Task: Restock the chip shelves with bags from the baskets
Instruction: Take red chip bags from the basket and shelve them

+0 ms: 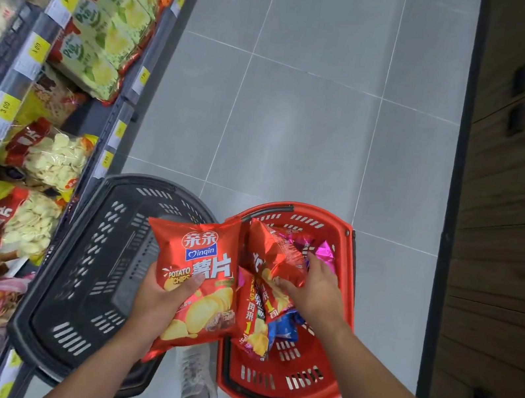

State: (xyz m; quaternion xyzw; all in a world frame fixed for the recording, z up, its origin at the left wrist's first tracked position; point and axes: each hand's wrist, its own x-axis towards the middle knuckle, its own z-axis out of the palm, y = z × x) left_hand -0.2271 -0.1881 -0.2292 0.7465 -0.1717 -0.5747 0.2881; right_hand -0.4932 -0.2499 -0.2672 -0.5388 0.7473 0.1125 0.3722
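Hands likely gather two at once: left hand (160, 300) clamps a red foil potato-chip bag (206, 259), right hand (313, 289) pinches a crinkled red packet (274, 253) inside the lower-centre red plastic basket (308, 392).

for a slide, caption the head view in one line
Left hand holds a red chip bag; right hand grips a second bag in the red basket.
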